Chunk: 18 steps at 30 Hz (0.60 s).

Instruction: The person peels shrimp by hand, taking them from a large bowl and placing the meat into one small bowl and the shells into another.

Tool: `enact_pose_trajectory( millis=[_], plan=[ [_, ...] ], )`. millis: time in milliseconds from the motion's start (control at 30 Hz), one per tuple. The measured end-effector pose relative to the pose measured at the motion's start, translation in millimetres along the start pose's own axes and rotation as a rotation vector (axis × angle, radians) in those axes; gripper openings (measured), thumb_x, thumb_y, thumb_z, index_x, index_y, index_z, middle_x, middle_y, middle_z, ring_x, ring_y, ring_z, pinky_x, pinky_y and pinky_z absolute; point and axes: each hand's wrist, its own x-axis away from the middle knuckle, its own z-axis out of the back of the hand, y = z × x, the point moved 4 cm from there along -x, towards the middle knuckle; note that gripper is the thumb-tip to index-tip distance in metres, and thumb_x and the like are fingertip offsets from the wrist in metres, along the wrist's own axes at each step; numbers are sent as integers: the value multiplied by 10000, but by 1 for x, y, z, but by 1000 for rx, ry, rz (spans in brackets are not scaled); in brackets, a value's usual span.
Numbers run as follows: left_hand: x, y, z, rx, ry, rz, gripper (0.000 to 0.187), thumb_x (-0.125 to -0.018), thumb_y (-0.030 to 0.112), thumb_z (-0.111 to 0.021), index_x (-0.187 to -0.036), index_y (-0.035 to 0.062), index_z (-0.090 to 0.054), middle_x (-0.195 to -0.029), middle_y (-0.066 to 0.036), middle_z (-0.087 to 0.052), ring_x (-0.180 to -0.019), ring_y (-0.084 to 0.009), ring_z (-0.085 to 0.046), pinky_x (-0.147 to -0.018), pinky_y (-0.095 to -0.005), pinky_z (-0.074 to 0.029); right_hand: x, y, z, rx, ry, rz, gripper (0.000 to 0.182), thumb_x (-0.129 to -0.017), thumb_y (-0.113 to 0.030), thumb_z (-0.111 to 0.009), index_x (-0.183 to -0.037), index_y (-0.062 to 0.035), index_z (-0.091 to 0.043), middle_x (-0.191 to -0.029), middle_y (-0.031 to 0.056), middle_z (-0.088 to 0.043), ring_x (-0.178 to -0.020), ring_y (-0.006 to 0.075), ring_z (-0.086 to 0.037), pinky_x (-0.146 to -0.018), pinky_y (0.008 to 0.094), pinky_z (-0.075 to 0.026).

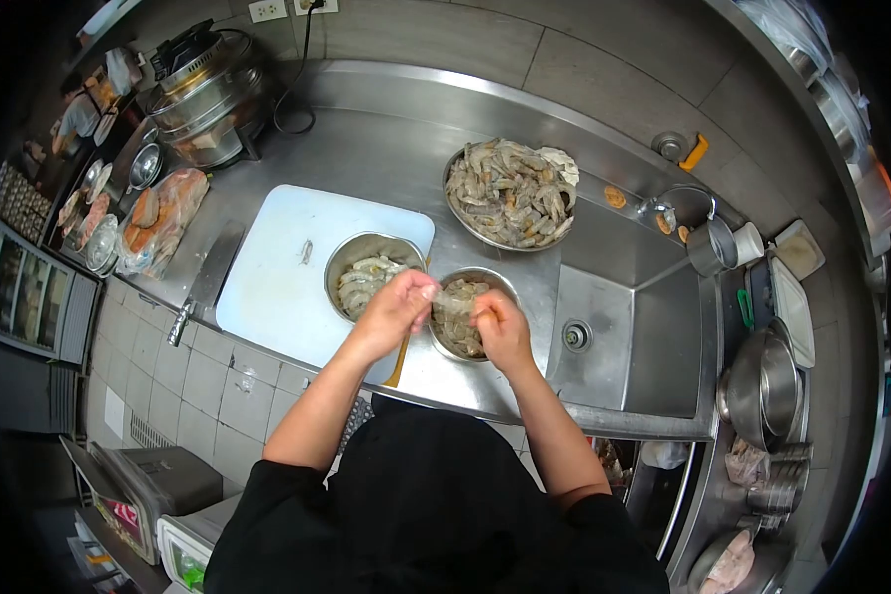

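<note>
A greyish, translucent shrimp (452, 302) is stretched between my two hands, above a steel bowl (502, 281) of shrimp shells. My left hand (394, 315) pinches its left end between thumb and fingers. At the other end, the closed fingers of my right hand (502, 330) grip the shrimp or its shell; which one I cannot make out. Left of the shell bowl stands another steel bowl (339, 259), with peeled shrimp (364, 282) inside, partly hidden by my left hand. Behind both, a large steel bowl (452, 210) is heaped with unpeeled shrimp (513, 193).
The steel bowl of peeled shrimp rests on a white cutting board (277, 282), where a small scrap (307, 252) lies. A cleaver (214, 265) lies at its left edge, beside a bagged orange-coloured food (163, 223). To the right is a sink (604, 307) with a drain.
</note>
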Motion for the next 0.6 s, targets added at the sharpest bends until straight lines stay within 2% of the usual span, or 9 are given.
enact_pose_trajectory(
  millis=[67, 133, 233, 333, 367, 467, 533, 567, 600],
  plan=[
    [3, 1, 21, 42, 156, 0, 202, -1003, 239, -507, -1057, 46, -535, -694, 28, -468, -602, -60, -422, -539, -208, -365, 0, 0, 12, 48, 39, -38, 115, -866, -118, -542, -824, -17, -580, -752, 95, -588, -704, 219, -583, -671, 325, -468],
    [6, 6, 38, -5, 189, -26, 220, -1008, 272, -497, -1020, 59, -550, -671, 37, -460, -575, -57, -404, -522, -201, -348, -1, -6, 25, 95, 77, -77, 124, -868, -125, -539, -820, -18, -580, -764, 102, -597, -716, 242, -594, -675, 334, -472],
    [12, 13, 53, 31, 248, 109, 355, -1031, 360, -419, -1002, 51, -590, -669, 38, -464, -577, -65, -414, -530, -204, -360, -2, -21, 18, 537, -139, 52, 173, -872, -186, -581, -824, -25, -624, -877, 135, -633, -845, 330, -605, -750, 411, -485],
    [12, 9, 43, 232, 180, 206, 383, -1031, 369, -410, -1062, 33, -593, -692, 25, -487, -606, -72, -434, -565, -213, -381, -4, -20, 10, 761, -111, 40, 180, -865, -208, -615, -900, -33, -642, -899, 128, -634, -865, 325, -606, -778, 429, -481],
    [10, 7, 40, 310, 71, 183, 354, -1025, 312, -441, -1156, 12, -576, -759, -1, -540, -665, -91, -494, -634, -237, -440, -6, -19, 9, 763, -106, 36, 180, -865, -208, -615, -900, -33, -642, -899, 128, -634, -865, 325, -606, -778, 429, -481],
    [3, 7, 24, 287, -44, 173, 344, -1012, 251, -477, -1230, -7, -542, -847, -21, -592, -726, -111, -551, -704, -258, -486, -8, -30, 4, 725, 29, 214, 237, -866, -217, -635, -1026, -42, -629, -907, 124, -637, -845, 321, -600, -772, 421, -479],
    [1, 5, 18, 287, -108, 170, 351, -997, 193, -506, -1279, -16, -508, -914, -34, -617, -781, -122, -583, -743, -270, -508, -9, -35, -6, 373, -100, 102, 294, -885, -165, -641, -1149, -47, -592, -976, 123, -632, -846, 272, -625, -739, 352, -499],
    [1, 5, 15, 239, -122, 154, 345, -993, 189, -515, -1270, -18, -512, -914, -37, -621, -776, -116, -583, -728, -265, -508, -7, -34, -13, 290, -147, 121, 330, -920, -169, -616, -1219, -42, -562, -968, 90, -643, -840, 180, -622, -740, 292, -495],
    [0, 7, 11, 189, -135, 138, 339, -990, 185, -523, -1261, -20, -516, -915, -41, -624, -771, -111, -583, -714, -259, -508, -7, -36, -18, 291, -142, 121, 330, -920, -169, -616, -1219, -42, -562, -968, 90, -643, -840, 180, -622, -740, 292, -495]
  ],
)
